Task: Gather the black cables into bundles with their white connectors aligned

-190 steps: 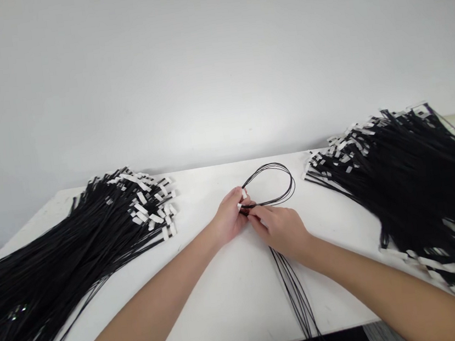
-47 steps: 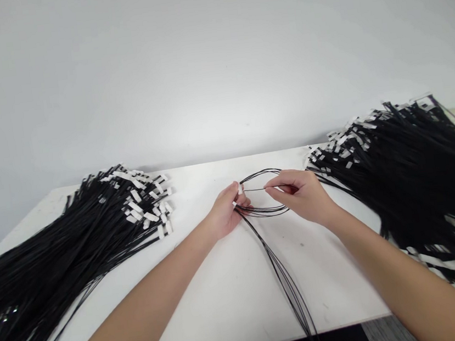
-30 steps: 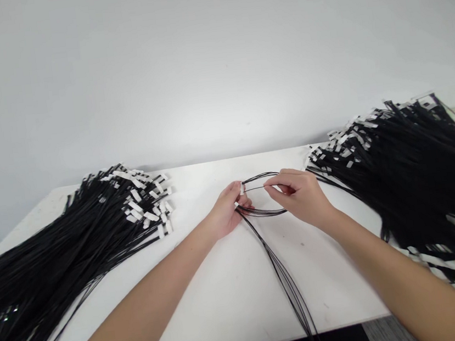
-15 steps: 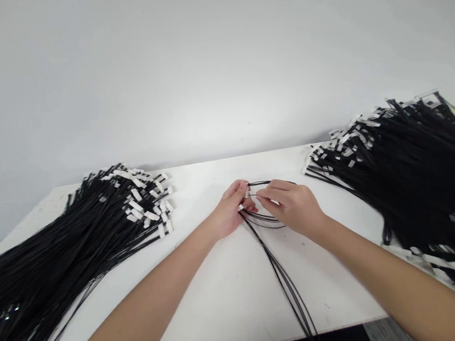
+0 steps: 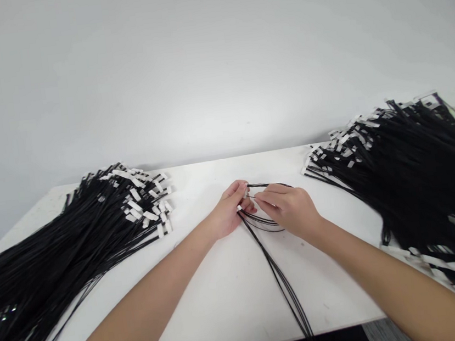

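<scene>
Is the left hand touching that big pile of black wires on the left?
Apart. The head view shows a strip of white table between the left hand and the pile of black wires.

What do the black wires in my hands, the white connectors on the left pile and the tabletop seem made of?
Black wires: probably plastic- or rubber-coated; thin, evenly black strands bending smoothly. The core is hidden.

White connectors: likely hard molded plastic, fairly matte; opaque, blocky, straight-edged.

Tabletop: perhaps laminate or painted board; flat, even white with small marks. The core material isn't clear.
</scene>
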`<control>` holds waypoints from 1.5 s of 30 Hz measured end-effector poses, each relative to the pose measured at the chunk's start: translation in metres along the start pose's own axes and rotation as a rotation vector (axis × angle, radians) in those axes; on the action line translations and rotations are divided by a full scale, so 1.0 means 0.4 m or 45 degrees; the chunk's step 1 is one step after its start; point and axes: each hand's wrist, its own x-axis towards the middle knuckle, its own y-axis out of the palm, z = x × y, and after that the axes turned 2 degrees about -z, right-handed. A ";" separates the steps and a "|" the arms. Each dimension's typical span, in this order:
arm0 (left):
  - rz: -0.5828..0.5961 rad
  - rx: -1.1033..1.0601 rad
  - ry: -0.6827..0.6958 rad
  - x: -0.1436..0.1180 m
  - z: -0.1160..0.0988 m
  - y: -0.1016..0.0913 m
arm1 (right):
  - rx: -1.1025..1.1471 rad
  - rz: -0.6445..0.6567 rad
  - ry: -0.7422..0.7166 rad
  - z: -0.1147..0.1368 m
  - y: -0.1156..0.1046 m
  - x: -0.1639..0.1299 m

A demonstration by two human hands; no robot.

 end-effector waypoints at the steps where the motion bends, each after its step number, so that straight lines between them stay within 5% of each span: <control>1: -0.003 -0.002 0.006 0.000 0.000 0.000 | -0.015 -0.006 -0.002 0.000 0.001 -0.001; 7: -0.013 -0.028 -0.053 0.003 0.002 -0.002 | -0.073 -0.072 -0.053 0.000 -0.006 0.007; 12: -0.095 -0.179 -0.078 0.009 -0.001 -0.003 | -0.100 -0.237 -0.286 0.003 -0.041 0.022; 15: -0.170 -0.218 -0.117 0.009 -0.006 0.000 | -0.046 -0.096 -0.376 0.019 -0.050 0.011; 19: -0.216 -0.194 -0.142 0.008 -0.008 0.002 | -0.017 0.247 -0.209 0.051 -0.031 -0.014; 23: -0.231 -0.175 -0.128 0.011 -0.003 -0.003 | -0.067 0.412 -0.050 0.069 -0.010 -0.022; 45: -0.268 -0.175 -0.144 0.013 -0.007 -0.001 | 0.026 0.560 0.253 0.071 0.008 -0.015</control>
